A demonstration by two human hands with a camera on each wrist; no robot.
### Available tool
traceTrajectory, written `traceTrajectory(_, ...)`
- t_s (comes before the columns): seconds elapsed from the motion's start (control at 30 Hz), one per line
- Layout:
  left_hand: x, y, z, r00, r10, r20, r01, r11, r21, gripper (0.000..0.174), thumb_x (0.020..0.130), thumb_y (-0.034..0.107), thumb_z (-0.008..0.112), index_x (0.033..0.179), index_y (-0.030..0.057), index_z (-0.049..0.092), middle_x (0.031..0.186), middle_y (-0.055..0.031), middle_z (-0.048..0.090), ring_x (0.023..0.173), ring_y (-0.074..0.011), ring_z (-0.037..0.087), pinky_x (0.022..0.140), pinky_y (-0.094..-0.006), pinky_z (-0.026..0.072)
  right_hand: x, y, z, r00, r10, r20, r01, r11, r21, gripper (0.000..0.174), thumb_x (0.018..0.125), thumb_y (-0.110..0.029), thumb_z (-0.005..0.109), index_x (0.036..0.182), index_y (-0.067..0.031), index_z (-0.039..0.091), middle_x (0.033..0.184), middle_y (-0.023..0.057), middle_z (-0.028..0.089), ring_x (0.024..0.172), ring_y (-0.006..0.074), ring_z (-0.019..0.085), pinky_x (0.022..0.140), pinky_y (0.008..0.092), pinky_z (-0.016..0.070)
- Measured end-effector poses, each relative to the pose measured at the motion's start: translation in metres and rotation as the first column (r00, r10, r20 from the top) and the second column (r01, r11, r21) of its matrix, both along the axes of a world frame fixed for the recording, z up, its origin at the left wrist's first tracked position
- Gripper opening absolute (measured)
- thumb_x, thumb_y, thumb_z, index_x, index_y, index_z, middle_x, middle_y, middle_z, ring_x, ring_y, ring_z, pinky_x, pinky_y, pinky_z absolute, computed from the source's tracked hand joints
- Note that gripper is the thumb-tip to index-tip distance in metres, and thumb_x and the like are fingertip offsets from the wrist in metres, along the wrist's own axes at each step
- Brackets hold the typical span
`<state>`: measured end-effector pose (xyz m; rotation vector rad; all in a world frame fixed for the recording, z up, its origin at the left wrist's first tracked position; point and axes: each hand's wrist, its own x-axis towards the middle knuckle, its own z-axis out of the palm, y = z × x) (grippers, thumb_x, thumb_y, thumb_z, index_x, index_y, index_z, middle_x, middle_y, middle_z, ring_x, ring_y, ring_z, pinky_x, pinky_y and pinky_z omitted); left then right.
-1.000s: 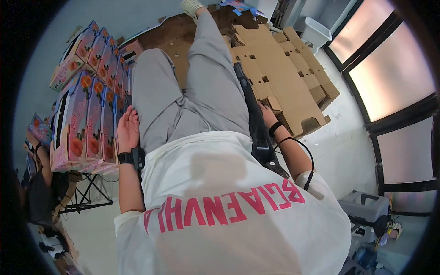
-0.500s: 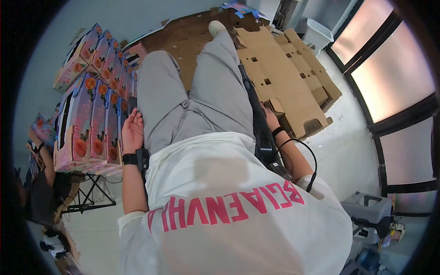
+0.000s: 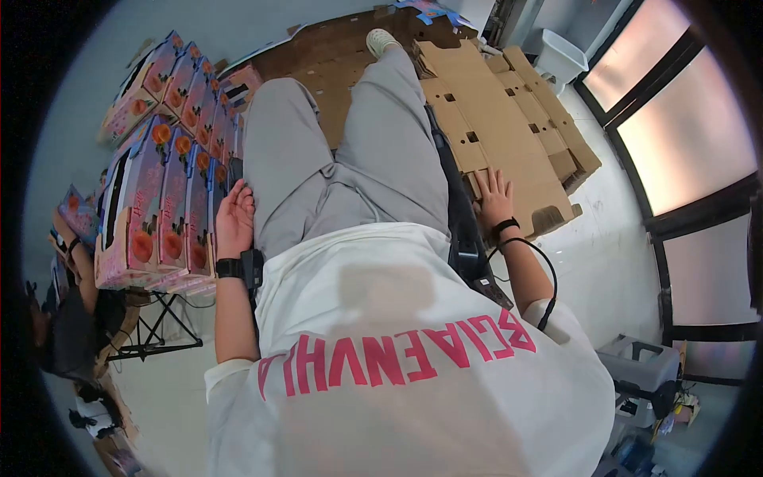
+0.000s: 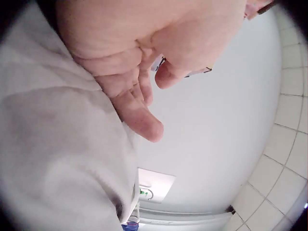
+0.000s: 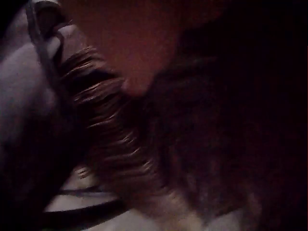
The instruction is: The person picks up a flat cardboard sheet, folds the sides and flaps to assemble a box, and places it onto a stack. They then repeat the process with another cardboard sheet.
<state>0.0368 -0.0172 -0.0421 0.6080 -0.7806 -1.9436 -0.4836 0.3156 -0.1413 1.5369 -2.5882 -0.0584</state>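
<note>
In the head view the left hand hangs palm up beside the grey trouser leg, its fingers loosely curled around nothing. The left wrist view shows the same hand against the trouser fabric. The right hand rests palm down, fingers spread, on the near left edge of a stack of flat brown cardboard. Dark and blurred, the right wrist view has part of the hand by stacked cardboard edges.
Printed pink and blue boxes are piled at the left on a black folding stand. Another person's arm shows at far left. A black armrest lies between the right leg and the cardboard. A grey case stands at lower right.
The right hand has come up from beside the cardboard onto its top, fingers now spread. The left hand stays by the leg. The raised foot has lowered, then the view shifted slightly.
</note>
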Motion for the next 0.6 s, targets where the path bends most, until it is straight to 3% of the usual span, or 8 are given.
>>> traceTrajectory(0.17,0.0,-0.004,-0.003,0.998,-0.055,-0.008,0.055,0.998,-0.006,0.035,0.105,0.021,0.049,0.133,-0.0004,0.056,0.107,-0.0119,0.07,0.087,-0.0185,0.068,0.077,-0.0287,0.0566,-0.024,0.019,0.042,0.909,0.022,0.415,-0.024,1.0,0.001,0.074,0.091,-0.047,0.069,0.155,-0.0214,0.042,0.16,0.0171,0.039,0.147,0.0416,0.034,0.12,0.0529,0.0288)
traceTrajectory(0.2,0.003,0.002,0.002,0.999,-0.043,0.015,0.043,0.999,-0.006,0.035,0.105,0.021,0.049,0.132,0.0001,0.057,0.106,-0.0119,0.07,0.087,-0.0192,0.068,0.077,-0.0298,0.0562,-0.026,0.032,0.045,0.911,0.034,0.41,-0.009,0.998,-0.063,0.071,0.09,-0.043,0.071,0.151,-0.0137,0.047,0.154,0.0182,0.046,0.143,0.0406,0.039,0.119,0.0483,0.0322)
traceTrajectory(0.23,0.008,0.007,0.014,0.992,-0.081,0.101,0.086,0.995,-0.051,0.035,0.105,0.022,0.05,0.132,0.001,0.057,0.109,-0.0107,0.069,0.092,-0.0189,0.067,0.081,-0.0304,0.0545,-0.024,0.044,0.037,0.994,0.028,0.108,-0.016,0.994,-0.105,0.072,0.092,-0.04,0.071,0.151,-0.0089,0.045,0.155,0.0176,0.045,0.143,0.0395,0.039,0.118,0.0487,0.0332)
traceTrajectory(0.3,0.004,0.023,0.045,0.964,-0.075,0.254,0.107,0.988,-0.114,0.034,0.106,0.025,0.05,0.131,0.0026,0.058,0.109,-0.0086,0.069,0.093,-0.0181,0.066,0.083,-0.0314,0.0529,-0.024,0.059,0.02,0.987,-0.119,0.111,0.144,0.956,-0.257,0.073,0.096,-0.038,0.065,0.157,-0.0116,0.036,0.162,0.0142,0.036,0.149,0.0384,0.032,0.121,0.0506,0.0275)
traceTrajectory(0.37,0.002,0.043,0.08,0.938,0.018,0.347,0.06,0.975,-0.213,0.033,0.106,0.026,0.051,0.129,0.0034,0.059,0.106,-0.0072,0.069,0.091,-0.0173,0.066,0.081,-0.0315,0.0527,-0.018,0.082,-0.009,0.993,-0.116,0.018,0.117,0.992,-0.04,0.069,0.102,-0.039,0.054,0.161,-0.0148,0.029,0.168,0.0103,0.025,0.155,0.0324,0.02,0.124,0.054,0.0188)
traceTrajectory(0.43,0.006,0.054,0.111,0.916,0.122,0.383,0.03,0.93,-0.366,0.032,0.106,0.027,0.053,0.126,0.0037,0.062,0.104,-0.006,0.068,0.092,-0.0166,0.066,0.081,-0.0311,0.0521,-0.019,0.079,-0.02,0.991,-0.131,-0.024,0.127,0.983,-0.131,0.067,0.102,-0.039,0.053,0.161,-0.0176,0.031,0.168,0.0079,0.026,0.155,0.0305,0.021,0.124,0.0535,0.0188)
traceTrajectory(0.53,0.03,0.06,0.158,0.605,0.622,0.498,-0.023,0.638,-0.77,0.03,0.103,0.027,0.057,0.119,0.0028,0.066,0.106,-0.0123,0.071,0.092,-0.0231,0.069,0.082,-0.0322,0.0529,-0.018,0.08,-0.029,0.991,-0.132,-0.026,0.121,0.957,-0.263,0.063,0.1,-0.034,0.054,0.159,-0.0197,0.036,0.168,0.0045,0.029,0.155,0.029,0.024,0.124,0.0531,0.0196)
traceTrajectory(0.6,0.068,0.05,0.184,0.164,0.895,0.414,0.097,0.403,-0.91,0.039,0.099,0.034,0.063,0.119,0.0014,0.067,0.108,-0.0169,0.071,0.098,-0.0294,0.069,0.087,-0.038,0.0523,-0.018,0.079,-0.03,0.989,-0.15,-0.013,0.142,0.953,-0.268,0.062,0.098,-0.027,0.057,0.157,-0.0202,0.04,0.167,0.0038,0.031,0.154,0.0283,0.026,0.124,0.0522,0.0204)
